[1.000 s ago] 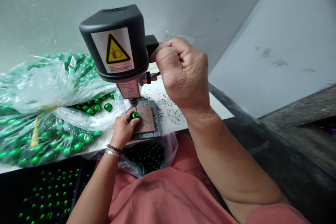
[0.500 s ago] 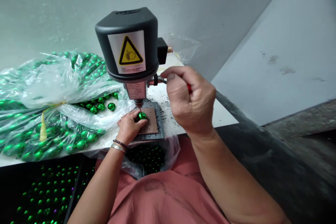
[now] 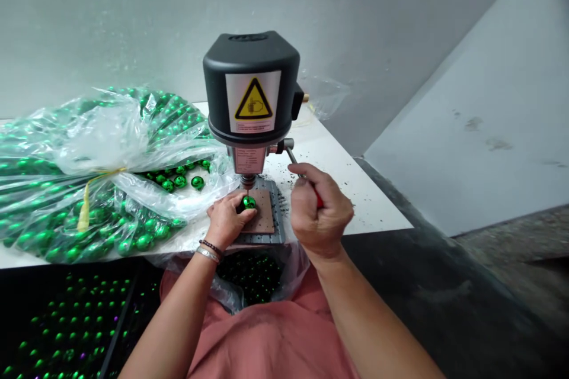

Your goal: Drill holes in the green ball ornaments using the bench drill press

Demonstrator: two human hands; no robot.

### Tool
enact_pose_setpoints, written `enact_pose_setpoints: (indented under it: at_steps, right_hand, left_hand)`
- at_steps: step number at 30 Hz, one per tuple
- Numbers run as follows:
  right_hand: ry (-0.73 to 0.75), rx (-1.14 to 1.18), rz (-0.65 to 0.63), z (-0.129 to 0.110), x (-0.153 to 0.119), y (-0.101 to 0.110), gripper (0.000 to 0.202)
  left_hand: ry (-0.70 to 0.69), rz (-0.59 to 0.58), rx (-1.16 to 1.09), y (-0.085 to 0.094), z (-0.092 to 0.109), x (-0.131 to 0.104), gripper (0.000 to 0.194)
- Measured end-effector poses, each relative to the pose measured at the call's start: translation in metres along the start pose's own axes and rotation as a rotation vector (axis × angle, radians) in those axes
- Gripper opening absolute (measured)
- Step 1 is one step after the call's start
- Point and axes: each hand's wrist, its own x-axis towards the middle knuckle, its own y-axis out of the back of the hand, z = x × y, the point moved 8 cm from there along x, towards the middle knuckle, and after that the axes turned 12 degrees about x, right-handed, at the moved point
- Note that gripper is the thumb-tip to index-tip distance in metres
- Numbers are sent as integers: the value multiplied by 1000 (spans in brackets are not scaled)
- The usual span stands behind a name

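Observation:
A black drill press (image 3: 253, 83) with a yellow warning sticker stands on the white table. Under its thin bit sits a shiny green ball (image 3: 249, 202), resting on a brown board (image 3: 261, 219) over the machine's grey base (image 3: 279, 213). My left hand (image 3: 229, 218) grips that ball from the left between thumb and fingers, with the bit tip at the ball's top. To the right, my right hand (image 3: 320, 207) is closed round the red grip of the metal feed lever (image 3: 291, 155), lower than the machine's head.
A clear plastic bag (image 3: 111, 136) of green balls, tied with yellow string, covers the table's left side. Loose green balls (image 3: 197, 182) lie beside it. Below the table edge are dark trays of green balls (image 3: 80, 320) and an open bag of balls (image 3: 251, 275).
My right hand has come down with the lever. The whole view has shifted, so the machine appears further right and lower. My left hand still holds the ball under the bit.

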Motion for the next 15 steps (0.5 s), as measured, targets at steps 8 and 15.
enact_pose_setpoints:
  at_steps: [8,15]
  right_hand:
    - [-250,100,-50,-10,65,-7,21]
    - [-323,100,-122,-4,93,-15,26]
  left_hand:
    - [50,37,-57,3,-2,-3,36]
    - [-213,-111,-231,18,14,-50,48]
